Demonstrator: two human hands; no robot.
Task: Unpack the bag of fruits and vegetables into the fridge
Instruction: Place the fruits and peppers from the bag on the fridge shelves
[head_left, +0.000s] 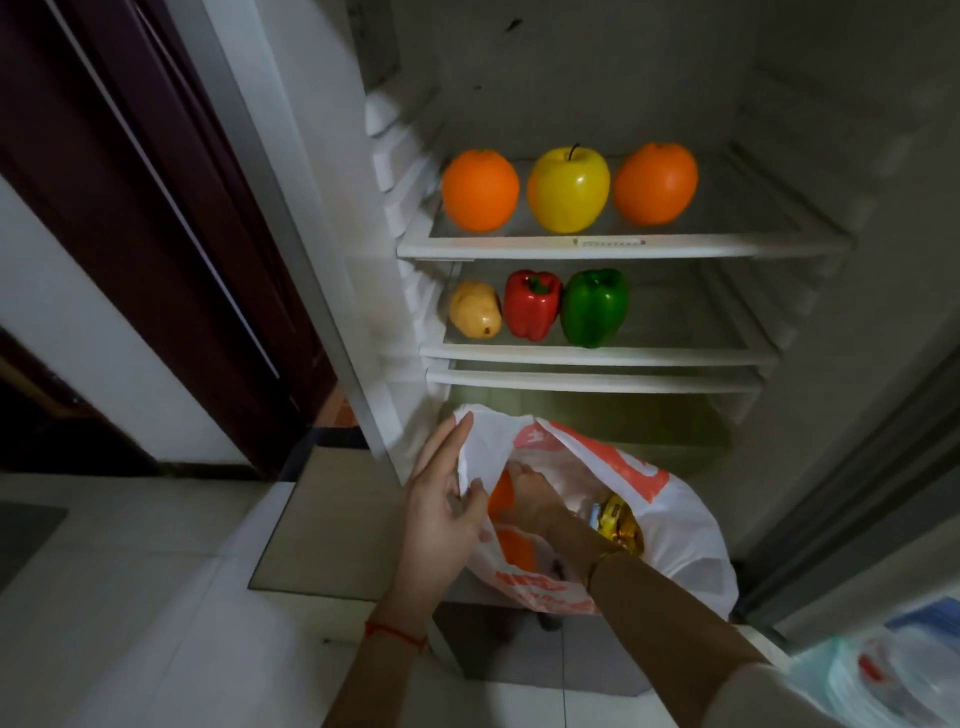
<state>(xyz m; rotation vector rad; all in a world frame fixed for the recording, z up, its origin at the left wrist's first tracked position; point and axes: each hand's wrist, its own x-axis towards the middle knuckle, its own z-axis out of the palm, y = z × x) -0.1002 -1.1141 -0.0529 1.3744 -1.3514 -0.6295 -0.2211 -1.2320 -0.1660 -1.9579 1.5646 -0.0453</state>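
A white and orange plastic bag (680, 525) sits low in front of the open fridge. My left hand (441, 499) holds the bag's left rim open, fingers pinching the plastic. My right hand (530, 493) reaches inside the bag and touches an orange thing (503, 493); whether it grips it I cannot tell. A yellow wrapped pack (618, 519) shows inside the bag. The upper shelf (519, 248) carries an orange (480, 189), a yellow apple (568, 189) and a second orange (655, 184). The shelf below (571, 356) holds a pear (475, 309), a red pepper (532, 305) and a green pepper (595, 306).
The fridge door edge (857, 499) stands open at the right. A dark wooden door frame (171, 223) is at the left. A plastic bag with packages (893, 675) lies at the bottom right. The floor is pale tile (156, 597).
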